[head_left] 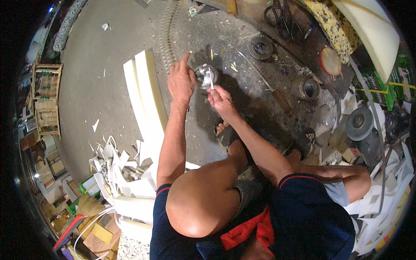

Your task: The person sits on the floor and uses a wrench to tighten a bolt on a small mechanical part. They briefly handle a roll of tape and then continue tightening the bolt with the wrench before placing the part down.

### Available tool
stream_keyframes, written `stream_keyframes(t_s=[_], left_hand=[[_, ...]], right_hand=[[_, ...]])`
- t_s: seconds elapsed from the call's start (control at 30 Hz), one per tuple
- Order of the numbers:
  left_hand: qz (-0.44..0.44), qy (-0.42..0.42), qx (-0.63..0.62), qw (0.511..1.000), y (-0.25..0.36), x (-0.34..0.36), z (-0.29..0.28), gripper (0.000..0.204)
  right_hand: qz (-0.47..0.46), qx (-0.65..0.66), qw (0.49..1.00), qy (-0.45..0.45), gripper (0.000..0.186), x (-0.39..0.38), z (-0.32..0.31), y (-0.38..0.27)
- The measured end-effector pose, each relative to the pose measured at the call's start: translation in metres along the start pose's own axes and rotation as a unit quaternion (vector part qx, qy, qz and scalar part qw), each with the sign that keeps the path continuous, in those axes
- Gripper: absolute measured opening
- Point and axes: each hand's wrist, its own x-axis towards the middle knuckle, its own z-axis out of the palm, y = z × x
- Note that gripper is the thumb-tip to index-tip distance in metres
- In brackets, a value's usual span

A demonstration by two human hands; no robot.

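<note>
A grey concrete workshop floor (99, 78) fills the view, strewn with chips and scraps, darker and stained toward the right.

At the far left edge stand stacked wooden frames (45, 97). Near the lower left lies a heap of white offcuts (117, 169), with a straw broom (86, 206) just beside it. Right of that heap, long cream foam slabs (145, 95) stand on edge, running from near to far.

The left hand (181, 80) rests just right of the slabs, palm down, its fingers (185, 58) spread and reaching along the left side of a small round metal tin (204, 74) that sits on the floor in the middle of the scene. Whether the palm touches the tin cannot be told. The right hand (221, 99) is just near of the tin, its fingers pinched on a thin white stick (211, 81) whose far end lies over the tin's open top. A sandalled foot (225, 132) shows near the right wrist.

Further right, a flat dark disc (260, 47) lies on the floor, with scissors (279, 19) beyond it. A second open tin (310, 88) stands right of a long thin rod, below a round red-rimmed lid (330, 60). At the far right a grey round lid (359, 123) lies among white scraps, and a white foam sheet (372, 30) leans at the upper corner.
</note>
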Motion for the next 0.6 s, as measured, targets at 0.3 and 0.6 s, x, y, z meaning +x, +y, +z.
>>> stream_keyframes(t_s=[0.3,0.6], left_hand=[[0.01,0.013,-0.027,0.999,-0.001,-0.002,0.0,0.054],[-0.016,-0.022,-0.002,1.0,-0.002,-0.001,0.003,0.062]], right_hand=[[-0.123,-0.414,0.902,0.019,0.018,0.019,-0.041,-0.042],[-0.167,-0.58,0.797,0.007,0.007,0.012,-0.04,-0.104]])
